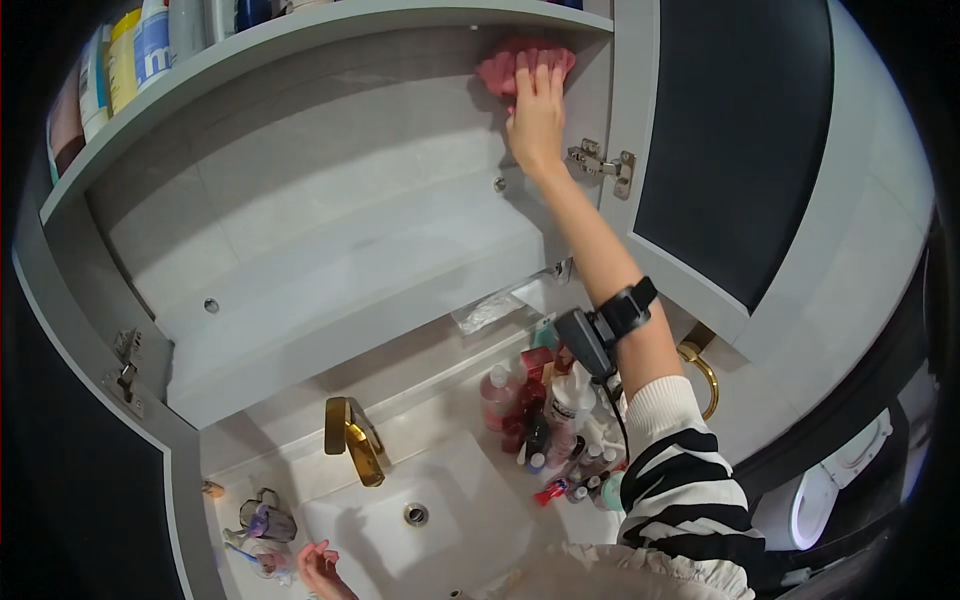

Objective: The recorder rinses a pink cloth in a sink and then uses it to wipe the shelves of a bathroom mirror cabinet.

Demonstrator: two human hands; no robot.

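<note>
My right hand (538, 120) reaches up into the wall cabinet (370, 240), its fingers spread over a crumpled pink cloth (500, 74). The cloth is pressed against the back panel in the upper right corner, beneath the upper shelf (340, 25). A dark device is strapped round my right forearm, with a cable hanging from it. Low in the view, my left hand (320, 572) hovers by the left front of the white sink (450, 500). Its fingers are loosely bent and apart, with nothing in them.
Bottles (150, 45) line the upper shelf. Open cabinet doors flank the compartment; the right one (740, 150) has a dark panel. Below are a gold faucet (352, 440), several toiletries (560, 410) right of the sink, and cups (268, 522) on the left. A toilet (800, 510) stands far right.
</note>
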